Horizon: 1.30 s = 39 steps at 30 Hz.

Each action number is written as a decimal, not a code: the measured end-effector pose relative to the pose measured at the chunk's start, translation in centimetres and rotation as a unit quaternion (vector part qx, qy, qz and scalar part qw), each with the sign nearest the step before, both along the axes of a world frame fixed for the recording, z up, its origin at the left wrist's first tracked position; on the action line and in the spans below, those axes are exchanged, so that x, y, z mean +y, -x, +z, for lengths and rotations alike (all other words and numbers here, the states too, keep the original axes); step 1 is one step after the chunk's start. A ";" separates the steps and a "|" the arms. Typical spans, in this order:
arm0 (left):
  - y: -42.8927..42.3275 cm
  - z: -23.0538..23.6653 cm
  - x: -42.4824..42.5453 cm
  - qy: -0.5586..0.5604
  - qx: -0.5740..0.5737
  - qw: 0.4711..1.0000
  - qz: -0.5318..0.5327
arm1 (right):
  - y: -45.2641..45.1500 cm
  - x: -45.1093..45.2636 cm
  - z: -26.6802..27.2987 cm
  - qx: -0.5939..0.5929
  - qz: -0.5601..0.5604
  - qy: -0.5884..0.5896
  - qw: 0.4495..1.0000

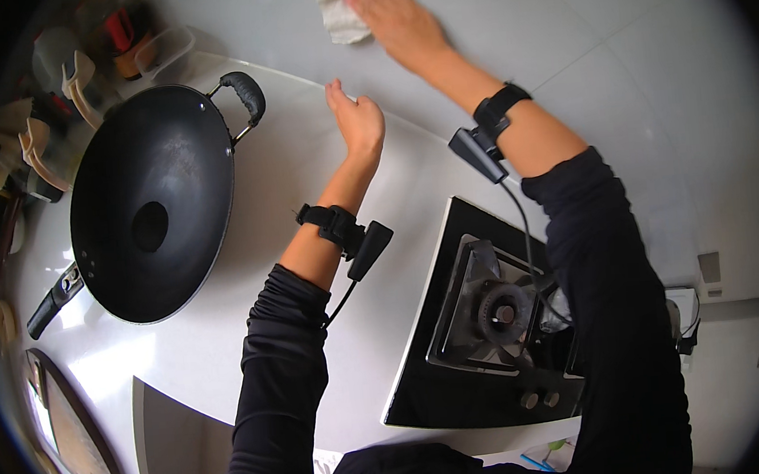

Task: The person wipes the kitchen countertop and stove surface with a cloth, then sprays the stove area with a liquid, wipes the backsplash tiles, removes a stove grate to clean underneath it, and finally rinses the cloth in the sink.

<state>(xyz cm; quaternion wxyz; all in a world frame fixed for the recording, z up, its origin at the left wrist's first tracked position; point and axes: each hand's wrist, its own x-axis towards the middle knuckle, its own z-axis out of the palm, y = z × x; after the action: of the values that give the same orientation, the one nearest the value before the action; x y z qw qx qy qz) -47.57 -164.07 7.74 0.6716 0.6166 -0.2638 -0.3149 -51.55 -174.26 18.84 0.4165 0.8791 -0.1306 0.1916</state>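
My right hand [403, 24] presses a white cloth [342, 14] flat against the pale wall [509, 19], at the top of the view. My left hand [358, 121] holds nothing that I can see. It is at the back edge of the white countertop [283, 198], by the foot of the wall, its fingers partly turned from view. Left of it, a large black wok [172, 146] rests on the counter, its loop handle [247, 97] pointing towards that hand. Below my right forearm lies a black gas hob [424, 380] with a round burner [504, 314].
Kitchen containers and hooked holders [77, 87] crowd the far left corner, near a clear plastic box [167, 50]. A round wooden board [81, 441] lies at lower left beside a grey recess [182, 446]. Cabled black devices [370, 248] are strapped to both wrists.
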 end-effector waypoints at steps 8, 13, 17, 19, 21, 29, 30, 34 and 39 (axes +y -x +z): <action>-0.1 -1.2 0.8 0.000 -0.054 0.999 0.004 | 5.4 0.6 -7.5 0.238 -0.041 -0.018 0.970; 0.9 -1.6 -0.4 0.018 -0.104 0.994 -0.004 | 8.3 -0.8 -5.2 0.337 -0.043 0.076 0.938; 3.6 1.6 1.2 -0.024 -0.035 0.982 -0.182 | 12.0 0.1 1.9 0.296 -0.004 -0.065 0.953; 5.1 3.2 3.0 -0.037 -0.028 0.947 -0.317 | 13.9 1.8 5.8 0.238 -0.006 -0.126 0.963; 6.4 4.2 4.0 -0.018 0.029 0.909 -0.414 | 15.8 4.6 8.8 0.148 -0.023 -0.151 0.977; 11.5 10.4 9.7 0.130 0.451 0.700 -0.538 | 22.4 17.9 6.8 -0.190 0.037 -0.518 0.833; 11.9 10.8 10.8 0.098 0.464 0.728 -0.496 | 23.1 19.8 6.0 -0.157 0.063 -0.545 0.821; 14.7 10.7 14.4 0.016 0.422 0.778 -0.465 | 29.4 27.2 3.5 -0.330 -0.050 -0.558 0.760; 15.7 8.0 17.0 -0.054 0.407 0.788 -0.459 | 35.3 31.5 -3.7 -0.227 -0.313 -0.486 0.784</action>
<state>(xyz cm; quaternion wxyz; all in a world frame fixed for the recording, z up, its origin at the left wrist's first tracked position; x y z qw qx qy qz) -63.26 -147.10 15.71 0.4586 0.2731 -0.2002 -0.8215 -86.80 -142.78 15.13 -0.0707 0.8071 -0.5652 0.1555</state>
